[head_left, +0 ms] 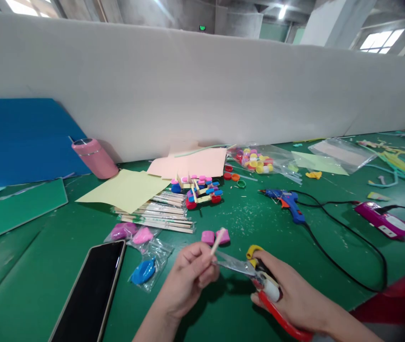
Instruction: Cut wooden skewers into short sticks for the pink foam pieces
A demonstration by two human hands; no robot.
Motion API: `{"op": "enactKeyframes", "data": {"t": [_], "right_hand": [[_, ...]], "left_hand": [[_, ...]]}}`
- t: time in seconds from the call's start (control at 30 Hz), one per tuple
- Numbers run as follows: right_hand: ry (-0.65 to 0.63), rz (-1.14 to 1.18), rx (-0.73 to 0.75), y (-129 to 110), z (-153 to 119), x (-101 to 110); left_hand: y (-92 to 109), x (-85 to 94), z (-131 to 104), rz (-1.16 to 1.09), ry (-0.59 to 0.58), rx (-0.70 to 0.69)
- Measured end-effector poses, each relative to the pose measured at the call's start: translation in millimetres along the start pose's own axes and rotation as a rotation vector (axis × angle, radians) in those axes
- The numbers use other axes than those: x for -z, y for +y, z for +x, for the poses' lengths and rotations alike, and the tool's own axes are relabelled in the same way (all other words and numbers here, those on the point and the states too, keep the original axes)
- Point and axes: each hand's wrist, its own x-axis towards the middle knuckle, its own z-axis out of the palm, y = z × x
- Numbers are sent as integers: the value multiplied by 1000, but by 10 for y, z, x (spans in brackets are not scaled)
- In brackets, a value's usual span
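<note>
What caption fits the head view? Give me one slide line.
Over a green table, the left hand holds a pale stick, the right hand scissors.

Light is soft and even; the ceiling lamp (282,12) and windows (381,41) glare white; the upper right corner is dark.

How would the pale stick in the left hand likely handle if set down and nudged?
The stick probably stays stiff: its free end juts straight from the left hand. Being thin, it is likely light. It might roll, though its cross-section is too small to make out.
</note>
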Motion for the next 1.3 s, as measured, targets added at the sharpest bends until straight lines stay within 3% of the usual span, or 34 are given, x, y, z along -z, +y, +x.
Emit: {"op": "enactKeyframes", "data": {"t": [0.17,0.27,0.37,0.47,0.57,0.73,0.87,0.97,1.03,1.13,1.3], "right_hand": [[173,-2,-87,214,121,142],[377,-174,-145,441,298,307],[427,-358,-145,597,455,501],[448,-383,-68,590,497,637],[557,-269,59,425,439,635],[389,92,180,41,398,343],[493,170,340,-140,539,94],[624,80,469,-170,658,-3],[626,-17,570,-147,704,-33],[514,-145,668,-73,725,-51],[276,-300,670,8,730,-30]], "left_hand": [[71,59,62,-5,183,-144],[39,66,91,61,206,-164],[-8,69,105,142,247,-203],[-35,80,108,231,293,-242],[-39,70,97,315,330,-269],[-42,-19,60,502,350,-313],[-100,-42,44,876,399,-440],[-164,-4,37,1192,352,-552],[-196,20,34,1394,291,-613],[-208,23,31,1623,224,-663],[-133,-36,20,1965,181,-724]]}}
